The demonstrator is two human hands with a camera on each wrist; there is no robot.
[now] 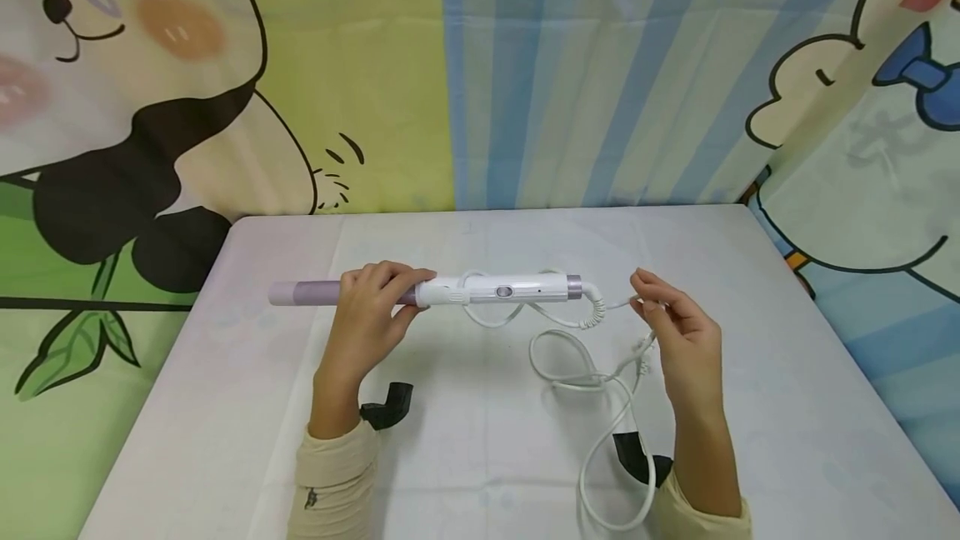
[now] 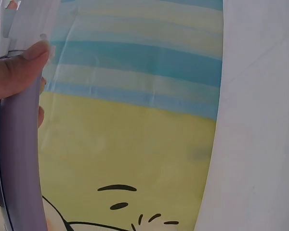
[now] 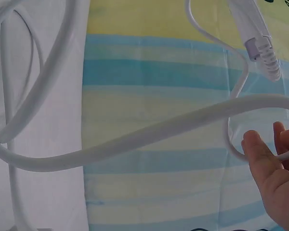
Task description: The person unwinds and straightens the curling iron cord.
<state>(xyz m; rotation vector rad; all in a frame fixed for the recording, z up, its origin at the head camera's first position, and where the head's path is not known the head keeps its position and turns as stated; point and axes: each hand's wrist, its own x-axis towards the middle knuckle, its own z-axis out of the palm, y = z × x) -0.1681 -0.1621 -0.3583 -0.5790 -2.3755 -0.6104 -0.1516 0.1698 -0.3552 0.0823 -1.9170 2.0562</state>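
A curling iron [image 1: 525, 288] with a white handle and a purple barrel [image 1: 317, 293] lies crosswise over the white table, barrel end to the left. My left hand [image 1: 367, 313] grips it where barrel and handle meet; in the left wrist view the thumb [image 2: 36, 50] lies along its side. The white cord [image 1: 587, 379] leaves the handle's right end through a ribbed sleeve, and a thin stretch loops about the handle. Between thumb and fingers, my right hand [image 1: 684, 344] pinches part of this cord, also seen in the right wrist view beside the hand [image 3: 274, 173].
Loose coils of cord hang and lie near the right forearm. The white-covered table [image 1: 465, 440] ends at a cartoon-printed curtain [image 1: 570, 73] behind. Black wrist mounts [image 1: 388, 405] sit on both wrists, beside beige sleeves [image 1: 333, 482].
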